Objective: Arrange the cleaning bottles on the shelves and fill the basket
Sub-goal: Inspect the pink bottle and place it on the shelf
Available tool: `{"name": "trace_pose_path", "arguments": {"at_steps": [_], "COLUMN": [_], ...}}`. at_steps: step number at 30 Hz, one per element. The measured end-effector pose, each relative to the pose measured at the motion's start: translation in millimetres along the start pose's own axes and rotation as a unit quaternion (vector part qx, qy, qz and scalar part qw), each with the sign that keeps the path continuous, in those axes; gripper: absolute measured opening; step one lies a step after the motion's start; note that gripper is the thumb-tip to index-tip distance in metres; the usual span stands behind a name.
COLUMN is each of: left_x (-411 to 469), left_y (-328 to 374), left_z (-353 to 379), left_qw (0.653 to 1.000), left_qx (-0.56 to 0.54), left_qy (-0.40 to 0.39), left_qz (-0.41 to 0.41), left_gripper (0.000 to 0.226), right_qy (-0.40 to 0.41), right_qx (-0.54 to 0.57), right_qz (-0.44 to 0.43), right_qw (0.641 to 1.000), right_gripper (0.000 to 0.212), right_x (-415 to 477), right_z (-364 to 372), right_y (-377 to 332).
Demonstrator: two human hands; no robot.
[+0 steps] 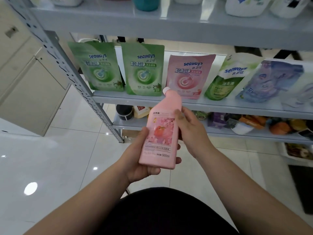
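The pink bottle [159, 133] is gripped at its base by the left hand [140, 160] and at its shoulder by the right hand [191, 133]. It is judged stiff, smooth and moderately heavy, and best taken round the body. Beyond the fingertips, pouches [188, 77] are stood on a grey shelf [220, 105]; a glossy tiled floor [59, 150] is seen below.

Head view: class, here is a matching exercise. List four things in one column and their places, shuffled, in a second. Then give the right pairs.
1. pink bottle
2. pink pouch
3. teal bottle
4. black tub

A. on the top shelf
B. on the middle shelf
C. held by the left hand and right hand
D. on the lower shelf

Pairs: 1-C, 2-B, 3-A, 4-D
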State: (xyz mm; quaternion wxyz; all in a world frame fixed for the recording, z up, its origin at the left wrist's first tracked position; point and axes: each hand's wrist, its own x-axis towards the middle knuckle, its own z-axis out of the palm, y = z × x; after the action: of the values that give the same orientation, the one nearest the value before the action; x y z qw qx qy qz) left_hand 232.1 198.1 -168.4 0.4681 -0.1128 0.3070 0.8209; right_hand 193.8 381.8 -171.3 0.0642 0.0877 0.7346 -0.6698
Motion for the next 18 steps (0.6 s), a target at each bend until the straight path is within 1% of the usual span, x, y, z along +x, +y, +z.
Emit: {"name": "trace_pose_path", "arguments": {"at_steps": [2, 4, 5, 6, 7, 8, 9, 11, 12, 13, 14, 15, 16, 17, 18], "left_x": [-5.4, -10.3, -12.1, -14.0, -16.5, -19.0, -22.4, -30.7, -34.6, -38.5, -42.5, -45.9, -48.7, -51.4, -53.1], "left_y": [8.6, 16.0, 18.4, 20.2, 21.9, 23.1, 25.3, 33.4, 39.4, 46.7, 54.4, 61.8, 67.7, 72.5, 76.0], "left_z": [-2.7, -4.4, -5.9, -7.9, -9.6, -12.9, -14.6, -20.1, -24.3, -29.4, -34.0, -37.4, -40.3, -41.9, -44.4], "left_qw": [0.999, 0.985, 0.966, 0.941, 0.914, 0.891, 0.878, 0.860, 0.839, 0.825, 0.830, 0.861, 0.899, 0.925, 0.938], "left_qx": [0.023, 0.109, 0.174, 0.246, 0.313, 0.370, 0.402, 0.439, 0.467, 0.483, 0.470, 0.417, 0.350, 0.304, 0.287], "left_qy": [0.040, 0.129, 0.173, 0.199, 0.207, 0.201, 0.194, 0.189, 0.198, 0.204, 0.208, 0.206, 0.193, 0.177, 0.157], "left_qz": [0.007, 0.046, 0.083, 0.123, 0.155, 0.170, 0.173, 0.180, 0.197, 0.210, 0.217, 0.207, 0.180, 0.145, 0.113], "left_gripper": [0.073, 0.071, 0.066, 0.060, 0.055, 0.055, 0.054, 0.047, 0.046, 0.045, 0.041, 0.037, 0.039, 0.046, 0.052], "right_qy": [0.005, -0.008, -0.023, -0.039, -0.046, -0.035, -0.012, 0.033, 0.048, 0.062, 0.076, 0.085, 0.086, 0.081, 0.077], "right_qx": [-0.010, -0.015, -0.006, 0.014, 0.048, 0.095, 0.142, 0.210, 0.232, 0.253, 0.272, 0.292, 0.312, 0.330, 0.340], "right_qz": [-0.005, 0.003, 0.016, 0.038, 0.066, 0.096, 0.120, 0.150, 0.155, 0.153, 0.146, 0.140, 0.136, 0.135, 0.134], "right_qw": [1.000, 1.000, 1.000, 0.998, 0.996, 0.990, 0.983, 0.966, 0.959, 0.953, 0.948, 0.942, 0.936, 0.931, 0.928], "right_gripper": [0.032, 0.035, 0.044, 0.054, 0.063, 0.067, 0.064, 0.043, 0.037, 0.035, 0.034, 0.034, 0.035, 0.038, 0.042], "right_x": [-0.3, -1.2, -3.2, -5.6, -7.7, -8.9, -9.7, -8.4, -7.1, -6.6, -7.0, -8.0, -9.4, -11.2, -13.3], "right_z": [14.7, 30.7, 40.0, 49.6, 59.4, 67.9, 74.3, 81.3, 83.8, 86.7, 90.2, 95.4, 101.3, 108.4, 116.1], "right_y": [-5.8, -6.5, -5.8, -4.7, -4.2, -4.9, -7.8, -14.9, -17.2, -19.3, -21.1, -22.4, -23.2, -24.1, -24.8]}}
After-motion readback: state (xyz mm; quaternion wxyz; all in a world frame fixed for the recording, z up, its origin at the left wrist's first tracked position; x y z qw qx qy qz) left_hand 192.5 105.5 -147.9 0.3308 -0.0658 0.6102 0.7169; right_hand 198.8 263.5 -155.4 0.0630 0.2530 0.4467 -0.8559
